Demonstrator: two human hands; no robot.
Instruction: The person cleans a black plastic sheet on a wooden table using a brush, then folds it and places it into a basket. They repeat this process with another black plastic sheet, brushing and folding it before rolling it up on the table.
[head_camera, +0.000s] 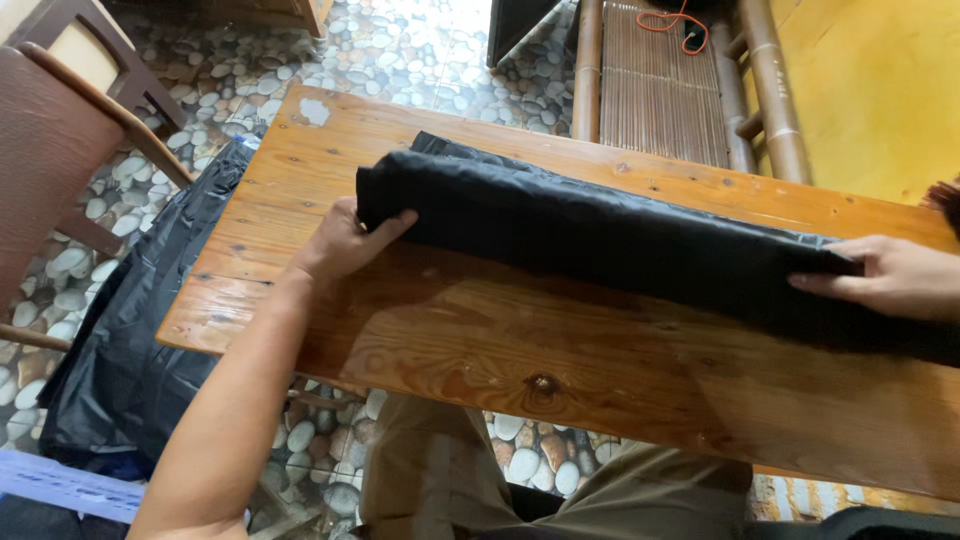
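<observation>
Knees in khaki trousers (560, 490) sit nearest, tucked under the table (520, 350), a varnished plank top with one dark knot near its front edge. On it lies one long black sheet (620, 240), folded or rolled into a band that runs from the left hand across to the right.

Left hand (345, 240) pinches the band's left end, thumb over the top layer and fingers seemingly underneath. Right hand (895, 275) lies flat on the far right part, fingers spread, pressing rather than clutching; whether its thumb hooks under the fabric cannot be told, since the frame edge cuts the hand off.

The material looks thin and slick, perhaps plastic. If the flat hand lets up, the band could spring open or slide on the glossy varnish. The right portion runs out of the frame, so an overhang may drag it off the table. A pinch at one corner alone might let the layers skew.

Beside the table, one heap of similar black sheeting (130, 330) lies on the pebble floor (400, 40). One chair (60, 150) stands far left, and one bamboo bench (660, 80) stands beyond the table.
</observation>
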